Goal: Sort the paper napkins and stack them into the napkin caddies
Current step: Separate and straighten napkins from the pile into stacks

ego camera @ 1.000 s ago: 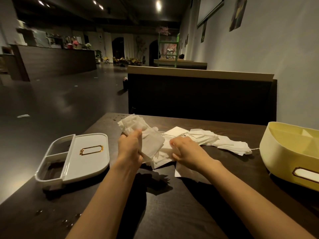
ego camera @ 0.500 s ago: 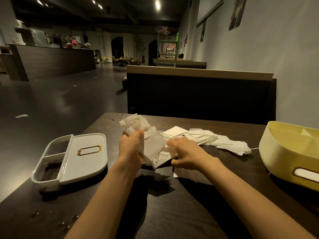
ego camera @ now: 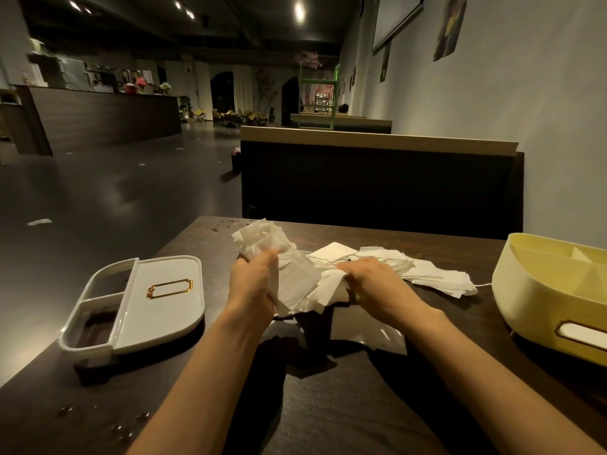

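Observation:
My left hand grips a bunch of white paper napkins that fans out above its fingers, held just over the dark table. My right hand pinches the edge of a napkin at the near end of a loose pile of napkins spread across the table's middle. One flat napkin lies below my right wrist. A white caddy lid with a gold label frame lies at the left. A yellow caddy, open at the top with dividers inside, stands at the right.
The dark wooden table ends just left of the white lid. A few water drops sit near the front left. A dark booth back stands right behind the table, and a wall runs along the right.
My right hand has slid a little right and taken hold of a napkin's edge, lifting it. My left hand keeps its bunch in about the same place.

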